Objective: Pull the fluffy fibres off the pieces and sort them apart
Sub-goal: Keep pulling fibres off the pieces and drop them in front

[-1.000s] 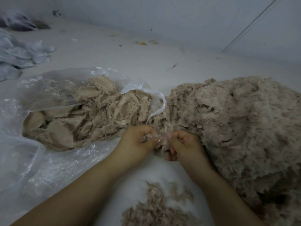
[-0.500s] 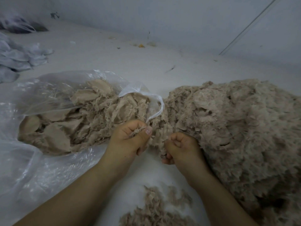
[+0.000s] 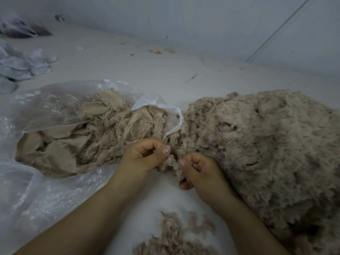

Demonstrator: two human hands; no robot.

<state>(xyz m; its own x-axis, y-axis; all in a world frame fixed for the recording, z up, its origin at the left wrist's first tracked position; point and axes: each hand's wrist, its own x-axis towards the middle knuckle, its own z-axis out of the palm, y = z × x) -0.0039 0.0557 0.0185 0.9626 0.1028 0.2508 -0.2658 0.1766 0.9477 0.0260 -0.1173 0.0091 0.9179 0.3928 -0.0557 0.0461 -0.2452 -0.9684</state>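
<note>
Both hands have drawn slightly apart since a moment ago, the left hand [image 3: 147, 156] and right hand [image 3: 199, 171] each pinching with curled fingers one beige fluffy piece [image 3: 170, 162] between them, between the clear bag [image 3: 55, 100] of pieces and the big fluffy heap [image 3: 266, 144].

fluffy pile [image 3: 266, 153]: cut off right | plastic bag [image 3: 46, 190]: cut off left | grey heap [image 3: 16, 65]: blurred, cut off left
</note>
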